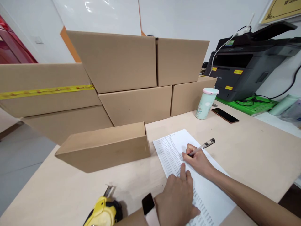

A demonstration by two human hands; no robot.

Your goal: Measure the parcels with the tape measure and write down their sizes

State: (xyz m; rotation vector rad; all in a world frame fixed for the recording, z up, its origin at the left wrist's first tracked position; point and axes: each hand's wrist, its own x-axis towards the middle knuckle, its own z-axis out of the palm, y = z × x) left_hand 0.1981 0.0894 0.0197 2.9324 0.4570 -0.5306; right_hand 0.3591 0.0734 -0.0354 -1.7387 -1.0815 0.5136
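A white sheet printed with columns of small text lies on the table. My right hand is closed around a pen with a clear barrel and dark cap end, its fingers at the sheet near the text columns. Flat on the lower part of the same sheet rests my left hand, holding nothing, its index finger stretched toward the pen's tip. A watch with a pale strap is on the left wrist. The pen's tip is hidden by my fingers.
Cardboard boxes are stacked behind the sheet, with a low box in front. A yellow tape measure sits by my left wrist. A mint cup, a phone and a black printer stand or lie at the right.
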